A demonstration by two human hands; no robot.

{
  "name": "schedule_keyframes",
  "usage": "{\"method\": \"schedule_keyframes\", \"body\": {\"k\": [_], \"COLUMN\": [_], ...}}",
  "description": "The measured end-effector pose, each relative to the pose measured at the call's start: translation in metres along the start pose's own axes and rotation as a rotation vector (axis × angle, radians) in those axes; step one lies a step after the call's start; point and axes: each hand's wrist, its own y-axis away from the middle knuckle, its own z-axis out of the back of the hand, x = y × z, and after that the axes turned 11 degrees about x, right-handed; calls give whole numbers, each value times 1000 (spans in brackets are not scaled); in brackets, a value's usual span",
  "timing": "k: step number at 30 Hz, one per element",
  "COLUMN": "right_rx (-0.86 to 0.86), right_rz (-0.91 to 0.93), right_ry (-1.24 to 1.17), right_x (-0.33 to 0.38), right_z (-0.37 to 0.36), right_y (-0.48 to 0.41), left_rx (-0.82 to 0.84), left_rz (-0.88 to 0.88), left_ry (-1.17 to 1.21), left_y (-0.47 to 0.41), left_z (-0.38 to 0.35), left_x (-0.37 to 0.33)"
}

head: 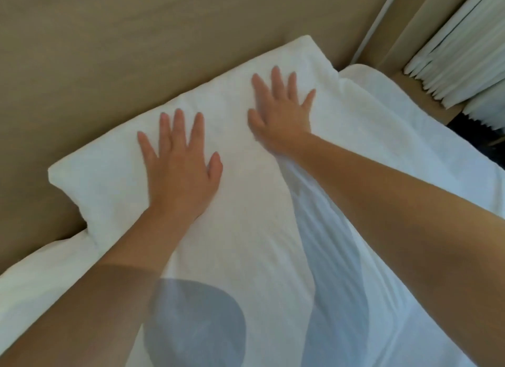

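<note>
Hands flat on pillow (240,158) | L hand (179,164) fingers spread | R hand (281,112) fingers spread, arms straight

no readable text, labels or numbers anywhere

The head view looks steeply down and forward, close over a pillow (246,197) against what seems a headboard (109,52).
</note>
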Motion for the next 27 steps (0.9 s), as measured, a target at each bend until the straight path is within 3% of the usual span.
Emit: {"method": "schedule_keyframes", "body": {"k": [2, 3, 7, 9, 11, 13, 15, 20, 22, 27], "right_rx": [32, 57, 165, 171, 119, 117, 150, 148, 140, 153], "right_rz": [218, 210, -180, -285, -128, 180, 294, -117, -146, 321], "right_ry": [106, 140, 96, 9, -26, 38, 150, 133, 74, 117], "right_x": [11, 3, -58, -66, -49, -28, -35, -96, -85, -24], "right_z": [-4, -6, -4, 7, 11, 1, -12, -7, 2, -16], "right_y": [1, -3, -7, 7, 35, 68, 88, 77, 82, 129], "left_rx": [31, 66, 194, 185, 134, 100, 140, 223, 232, 103], "left_rz": [-86, -36, 235, 291, 157, -71, -168, 86, 159, -238], "left_ry": [-54, -81, -137, -121, -17, 42, -1, -93, -20, 74], "left_y": [-6, -8, 0, 10, 29, 54, 72, 84, 86, 121], "left_z": [-4, -9, -13, -2, 10, 10, -2, -13, -1, -5], "left_x": [-4, 1, 31, 27, 2, -25, -34, 3, -1, -54]}}
